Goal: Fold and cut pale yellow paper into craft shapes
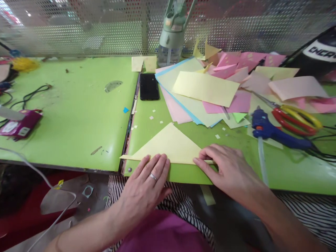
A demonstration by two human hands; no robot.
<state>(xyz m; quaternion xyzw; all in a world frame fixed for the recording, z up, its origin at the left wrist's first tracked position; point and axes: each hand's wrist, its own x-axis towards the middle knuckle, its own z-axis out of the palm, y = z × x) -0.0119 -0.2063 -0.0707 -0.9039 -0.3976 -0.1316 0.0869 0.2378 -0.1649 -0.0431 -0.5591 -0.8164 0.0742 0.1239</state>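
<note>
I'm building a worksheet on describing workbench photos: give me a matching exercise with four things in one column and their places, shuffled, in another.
Things
1. Pale yellow triangular paper
2. Black rectangular smartphone
3. Blue plastic glue gun
4. Clear bottle with pale green lid

Places
A. Beside the red-and-yellow-handled scissors
B. Upright before the perforated metal screen
C. Touched by the left hand and right hand
D. Flat, just right of the gap in the green tabletop

Pairs: 1-C; 2-D; 3-A; 4-B
</note>
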